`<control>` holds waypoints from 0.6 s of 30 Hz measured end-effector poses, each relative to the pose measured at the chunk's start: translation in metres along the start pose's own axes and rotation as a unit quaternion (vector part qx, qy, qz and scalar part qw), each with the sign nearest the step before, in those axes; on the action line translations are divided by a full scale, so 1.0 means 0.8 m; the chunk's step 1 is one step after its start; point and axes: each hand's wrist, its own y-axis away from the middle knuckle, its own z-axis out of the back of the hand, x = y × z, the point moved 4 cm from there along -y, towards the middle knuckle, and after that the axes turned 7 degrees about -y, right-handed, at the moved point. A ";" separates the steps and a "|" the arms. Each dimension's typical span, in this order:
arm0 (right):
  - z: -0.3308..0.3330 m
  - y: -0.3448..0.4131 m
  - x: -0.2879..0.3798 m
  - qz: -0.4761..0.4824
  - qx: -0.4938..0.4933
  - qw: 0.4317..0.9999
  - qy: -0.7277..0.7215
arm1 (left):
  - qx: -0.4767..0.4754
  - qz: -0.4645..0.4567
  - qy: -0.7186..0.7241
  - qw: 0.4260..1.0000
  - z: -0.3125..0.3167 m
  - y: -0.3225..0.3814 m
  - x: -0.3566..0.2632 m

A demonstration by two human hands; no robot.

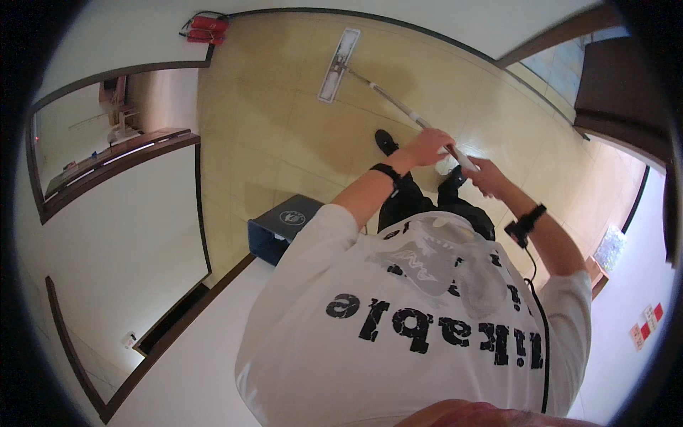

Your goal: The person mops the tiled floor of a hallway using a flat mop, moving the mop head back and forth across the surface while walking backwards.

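Observation:
A flat mop with a telescopic pole [392,99] reaches out across the floor before me. Its long, pale rectangular head [332,81] lies flat on the tiles, ahead and to the left. My left hand [430,147] is wrapped around the upper part of the pole. Closer to my body, my right hand [486,177] grips the white end of the handle [465,161]. The pole slants from this grip down to the mop head. Both of my feet stand on the floor beneath my hands, with the left black shoe [385,141] farther forward.
A dark blue-grey bin [292,214] stands close on my left. Two red fire extinguishers [208,31] sit by the wall corner at far left. Dark skirting [405,29] edges the tan tiled floor [267,123]. A dark brown door [619,85] is at the right.

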 end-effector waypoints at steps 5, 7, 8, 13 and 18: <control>-0.012 -0.139 0.112 0.058 -0.004 0.993 0.100 | -0.008 0.286 0.037 0.957 0.092 0.113 0.094; -0.022 -0.167 0.191 0.089 0.003 0.979 0.183 | -0.059 0.355 0.033 0.932 0.107 0.162 0.103; -0.020 -0.193 0.221 0.114 0.018 0.972 0.207 | -0.077 0.377 0.013 0.923 0.115 0.180 0.097; -0.084 -0.263 0.363 0.164 0.004 0.957 0.240 | -0.032 0.486 0.026 0.873 0.110 0.341 0.091; -0.127 -0.284 0.404 0.173 0.011 0.955 0.242 | 0.025 0.552 0.123 0.824 0.088 0.419 0.079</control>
